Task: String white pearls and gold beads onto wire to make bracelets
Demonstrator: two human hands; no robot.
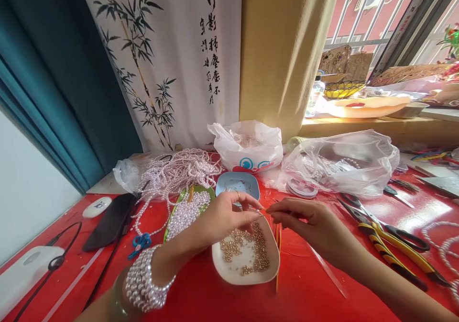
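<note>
My left hand (229,216) and my right hand (304,216) meet fingertip to fingertip above a white dish (245,279) of small gold beads (260,250). Both are closed in a pinch. Whatever sits between the fingers is too small to name. A pearly beaded bracelet (145,281) wraps my left wrist. Partly behind my left forearm is a green tray (212,195) of white beads (186,216). Just beyond the hands stands a blue dish (252,181) with small bits in it. A thin yellow stick-like tool (278,269) lies along the white dish's right side.
Pearl strands (179,169) heap at the back left, near a black phone (107,224). Plastic bags (247,145) stand along the back, with a ribbon spool (301,188) in front. Black-handled scissors (405,237) and yellow-black pliers (383,250) lie right of my right hand.
</note>
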